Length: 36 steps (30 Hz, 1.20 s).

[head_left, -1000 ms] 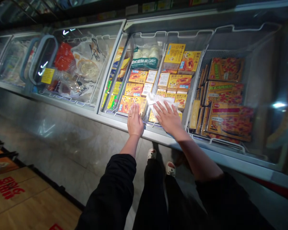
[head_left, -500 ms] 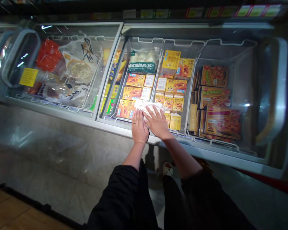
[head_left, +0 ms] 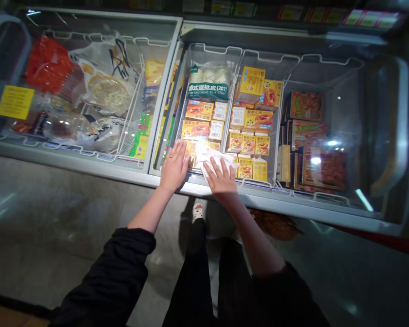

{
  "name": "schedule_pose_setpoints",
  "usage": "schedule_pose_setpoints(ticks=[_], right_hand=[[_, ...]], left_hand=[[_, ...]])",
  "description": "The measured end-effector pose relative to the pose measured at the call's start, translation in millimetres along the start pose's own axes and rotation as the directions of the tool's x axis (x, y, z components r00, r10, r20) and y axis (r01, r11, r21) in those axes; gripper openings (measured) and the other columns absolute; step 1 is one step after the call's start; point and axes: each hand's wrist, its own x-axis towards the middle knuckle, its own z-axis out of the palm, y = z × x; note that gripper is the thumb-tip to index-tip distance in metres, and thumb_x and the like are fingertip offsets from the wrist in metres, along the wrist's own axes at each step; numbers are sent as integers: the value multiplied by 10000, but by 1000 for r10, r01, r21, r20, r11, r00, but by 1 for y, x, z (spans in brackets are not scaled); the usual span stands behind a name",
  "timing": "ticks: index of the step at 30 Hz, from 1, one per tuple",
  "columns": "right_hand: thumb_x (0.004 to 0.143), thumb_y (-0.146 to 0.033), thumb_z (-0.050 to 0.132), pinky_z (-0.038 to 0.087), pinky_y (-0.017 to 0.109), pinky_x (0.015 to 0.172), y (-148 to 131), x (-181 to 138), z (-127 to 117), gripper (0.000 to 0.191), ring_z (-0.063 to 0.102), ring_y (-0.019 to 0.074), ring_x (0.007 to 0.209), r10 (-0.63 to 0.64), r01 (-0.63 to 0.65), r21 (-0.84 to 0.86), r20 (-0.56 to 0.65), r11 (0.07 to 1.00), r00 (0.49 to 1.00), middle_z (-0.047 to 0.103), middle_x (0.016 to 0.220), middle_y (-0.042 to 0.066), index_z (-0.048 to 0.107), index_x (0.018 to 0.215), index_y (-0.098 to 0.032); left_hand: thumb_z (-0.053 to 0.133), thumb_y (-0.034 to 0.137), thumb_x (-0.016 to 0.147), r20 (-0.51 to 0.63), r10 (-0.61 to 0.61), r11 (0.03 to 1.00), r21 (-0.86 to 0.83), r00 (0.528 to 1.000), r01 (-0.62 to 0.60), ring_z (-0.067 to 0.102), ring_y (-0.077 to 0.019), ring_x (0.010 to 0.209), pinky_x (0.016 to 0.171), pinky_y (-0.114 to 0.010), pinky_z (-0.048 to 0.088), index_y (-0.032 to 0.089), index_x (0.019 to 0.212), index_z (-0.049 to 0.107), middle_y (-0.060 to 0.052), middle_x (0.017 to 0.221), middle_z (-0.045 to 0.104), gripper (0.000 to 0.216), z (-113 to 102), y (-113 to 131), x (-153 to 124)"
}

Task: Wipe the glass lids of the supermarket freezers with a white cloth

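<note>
Left hand (head_left: 173, 169), flat, has shifted leftward, right hand (head_left: 222, 180) spread on cloth (head_left: 209, 154) near "Portuguese Tart" bag (head_left: 208, 87)

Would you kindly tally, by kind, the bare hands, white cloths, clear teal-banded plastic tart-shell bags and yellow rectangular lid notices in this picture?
Bare left hand and bare right hand: 2
White cloth: 1
Clear teal-banded plastic tart-shell bag: 1
Yellow rectangular lid notice: 1
Total: 5

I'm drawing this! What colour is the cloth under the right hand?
The cloth is white, clearest in the head view.
</note>
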Motion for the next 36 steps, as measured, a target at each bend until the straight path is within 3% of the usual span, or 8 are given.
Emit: schedule_pose_setpoints(ticks=[4,7,13,17,21,28,32,36], right_hand=[[1170,-429,319,303,574,1370,-19,46,-14,564,270,287,1698,-127,125,44,23,991,992,275,1817,-70,377,1728,-374],[1166,-416,355,282,599,1370,5,65,-19,562,255,304,1703,-32,31,82,11,996,999,285,1820,-47,397,1724,-372],[1145,-359,375,360,703,1299,14,20,-7,589,322,402,1668,171,-167,91,-35,982,985,333,1797,44,406,1732,-325],[1135,-347,364,402,606,1317,-36,11,-5,575,347,314,1666,17,-18,35,27,999,999,341,1770,-100,427,1685,-503],[1153,-374,353,334,594,1361,-75,51,-4,541,317,265,1679,-72,67,75,73,995,995,300,1763,-166,437,1665,-527],[1169,-357,347,248,630,1376,-56,110,-15,540,268,293,1699,-145,141,167,12,976,989,316,1804,-69,429,1702,-362],[1142,-334,373,301,688,1340,-37,90,-11,582,266,334,1697,-19,19,173,1,985,1000,329,1804,-32,405,1722,-362],[1122,-335,389,345,678,1329,-50,48,2,597,266,359,1693,0,-14,176,74,984,997,299,1800,-71,425,1712,-415]], left_hand=[[390,249,1096,19,1,999,37,1000,-2,293,-253,1690,1416,-490,237,142,1702,424,-103,1782,385,617,-5,-20,2],[378,285,1113,-45,-70,997,35,997,72,286,-232,1691,1415,-460,247,155,1723,380,-103,1792,372,623,1,-27,-3],[299,280,1125,-64,-64,998,-33,996,62,228,-213,1706,1428,-466,217,154,1739,335,-111,1795,370,628,1,-31,-6],[250,244,1119,-67,-117,991,-67,991,112,178,-165,1710,1435,-485,213,210,1770,241,-82,1814,333,652,-1,-32,-8],[207,244,1113,-54,-166,984,-71,985,162,105,-142,1715,1441,-468,205,238,1788,148,-62,1826,308,677,-2,-34,-9],[189,261,1116,-86,-159,986,-68,983,154,100,-139,1719,1437,-431,204,150,1762,225,-97,1823,306,656,-1,-41,-10],[202,265,1117,-165,-120,985,-141,979,97,172,-186,1716,1435,-429,203,76,1718,334,-151,1800,347,644,5,-44,-9],[221,307,1128,-265,-94,969,-245,960,27,278,-238,1693,1424,-442,241,72,1686,405,-184,1760,422,633,10,-46,-9]])
